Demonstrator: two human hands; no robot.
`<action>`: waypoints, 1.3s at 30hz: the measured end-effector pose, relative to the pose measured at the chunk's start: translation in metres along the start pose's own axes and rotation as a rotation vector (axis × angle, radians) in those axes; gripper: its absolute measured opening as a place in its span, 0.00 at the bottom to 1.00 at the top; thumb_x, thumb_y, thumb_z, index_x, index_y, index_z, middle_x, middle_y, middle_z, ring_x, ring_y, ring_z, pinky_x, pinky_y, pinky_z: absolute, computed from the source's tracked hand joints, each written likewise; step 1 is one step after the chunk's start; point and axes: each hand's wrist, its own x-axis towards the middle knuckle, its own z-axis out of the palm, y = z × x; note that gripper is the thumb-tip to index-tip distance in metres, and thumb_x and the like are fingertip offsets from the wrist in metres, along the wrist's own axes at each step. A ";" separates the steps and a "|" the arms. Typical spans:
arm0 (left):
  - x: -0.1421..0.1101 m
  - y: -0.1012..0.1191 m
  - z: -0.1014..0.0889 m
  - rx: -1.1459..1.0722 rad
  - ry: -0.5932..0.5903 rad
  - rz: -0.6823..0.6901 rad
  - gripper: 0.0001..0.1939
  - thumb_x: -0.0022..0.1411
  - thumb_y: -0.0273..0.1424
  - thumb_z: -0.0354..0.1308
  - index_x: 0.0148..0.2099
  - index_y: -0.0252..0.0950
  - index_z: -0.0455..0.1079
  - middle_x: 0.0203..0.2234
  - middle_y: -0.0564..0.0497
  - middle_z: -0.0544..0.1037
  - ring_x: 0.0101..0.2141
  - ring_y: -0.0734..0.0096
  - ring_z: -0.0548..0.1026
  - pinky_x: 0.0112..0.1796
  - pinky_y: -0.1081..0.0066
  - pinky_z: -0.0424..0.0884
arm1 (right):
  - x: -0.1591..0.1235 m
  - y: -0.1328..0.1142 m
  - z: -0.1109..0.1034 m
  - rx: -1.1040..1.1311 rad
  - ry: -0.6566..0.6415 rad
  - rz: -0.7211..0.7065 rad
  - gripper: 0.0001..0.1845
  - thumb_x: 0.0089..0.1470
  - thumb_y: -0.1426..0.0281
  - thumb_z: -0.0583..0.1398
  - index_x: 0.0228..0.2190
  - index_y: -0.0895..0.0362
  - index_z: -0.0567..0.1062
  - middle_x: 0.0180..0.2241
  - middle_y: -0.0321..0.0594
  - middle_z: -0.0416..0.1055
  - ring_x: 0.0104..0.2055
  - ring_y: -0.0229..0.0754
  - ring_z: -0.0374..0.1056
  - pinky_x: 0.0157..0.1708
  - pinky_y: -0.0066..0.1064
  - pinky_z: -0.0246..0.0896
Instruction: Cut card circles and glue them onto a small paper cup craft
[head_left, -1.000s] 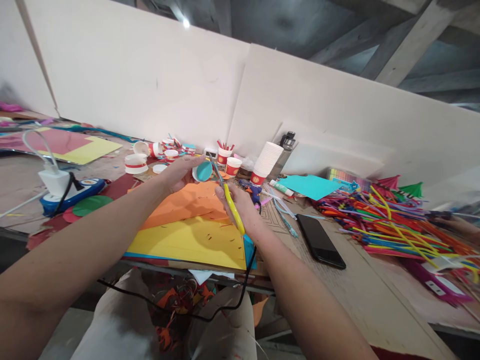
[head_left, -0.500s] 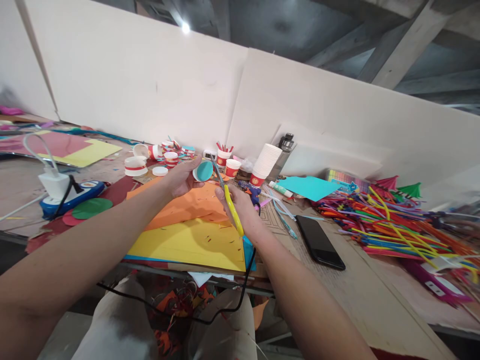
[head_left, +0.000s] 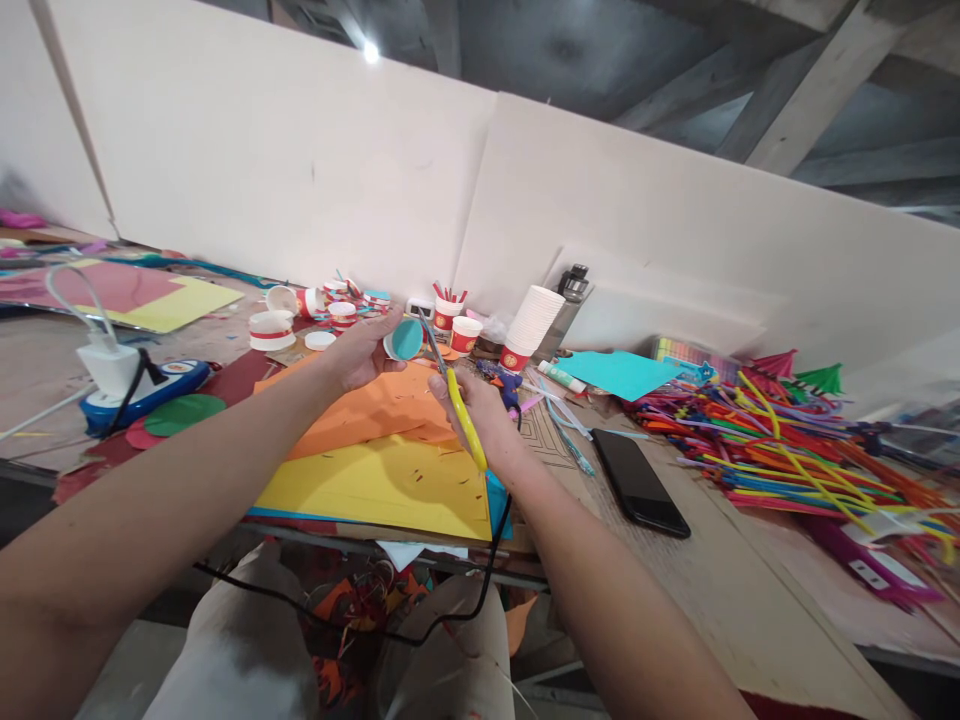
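Observation:
Between the fingers of my left hand point(head_left: 367, 352) is a short white paper cup piece point(head_left: 405, 341), its round teal paper face turned toward me. My right hand point(head_left: 476, 405) grips yellow-handled scissors point(head_left: 463, 415), blades pointing up and away, close to the right side of the cup piece. Whether the blades touch it I cannot tell. Below both hands lie an orange paper sheet point(head_left: 375, 405) and a yellow paper sheet point(head_left: 375, 490) dotted with small scraps.
Cut cup pieces point(head_left: 271, 331) stand at the back left. A cup stack point(head_left: 531, 328) and a bottle point(head_left: 564, 312) are behind. To the right lie a phone point(head_left: 640, 482) and pipe cleaners point(head_left: 780, 450). A power strip point(head_left: 146, 398) sits left; a black cable point(head_left: 499, 540) hangs over the edge.
Almost nothing differs. The cup piece in my left hand has shifted and turned very slightly; the scissors stay beside it.

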 end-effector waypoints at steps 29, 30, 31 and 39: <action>-0.001 -0.003 0.003 -0.085 -0.023 -0.019 0.09 0.68 0.32 0.57 0.42 0.32 0.75 0.28 0.50 0.80 0.24 0.73 0.77 0.20 0.75 0.74 | 0.000 0.001 0.001 -0.005 0.038 -0.036 0.20 0.61 0.51 0.55 0.28 0.54 0.64 0.26 0.32 0.65 0.27 0.35 0.59 0.29 0.28 0.53; -0.001 -0.003 0.003 -0.082 -0.030 -0.022 0.09 0.67 0.32 0.57 0.42 0.32 0.75 0.28 0.49 0.80 0.24 0.73 0.77 0.20 0.76 0.74 | 0.000 0.000 0.001 0.014 0.031 -0.034 0.19 0.61 0.51 0.55 0.29 0.53 0.64 0.26 0.32 0.65 0.27 0.36 0.60 0.29 0.28 0.54; -0.001 -0.003 0.004 -0.081 -0.033 -0.024 0.09 0.67 0.32 0.57 0.42 0.32 0.75 0.28 0.49 0.80 0.25 0.72 0.78 0.20 0.76 0.74 | 0.000 -0.001 0.001 0.030 0.025 -0.032 0.19 0.61 0.51 0.54 0.29 0.53 0.64 0.26 0.31 0.64 0.27 0.36 0.60 0.29 0.29 0.54; -0.003 -0.002 0.006 -0.069 -0.071 -0.036 0.09 0.67 0.31 0.56 0.42 0.31 0.76 0.28 0.48 0.81 0.24 0.72 0.78 0.20 0.76 0.74 | 0.000 0.000 0.003 0.085 0.033 -0.025 0.21 0.59 0.48 0.55 0.29 0.52 0.61 0.23 0.32 0.64 0.26 0.37 0.61 0.27 0.29 0.55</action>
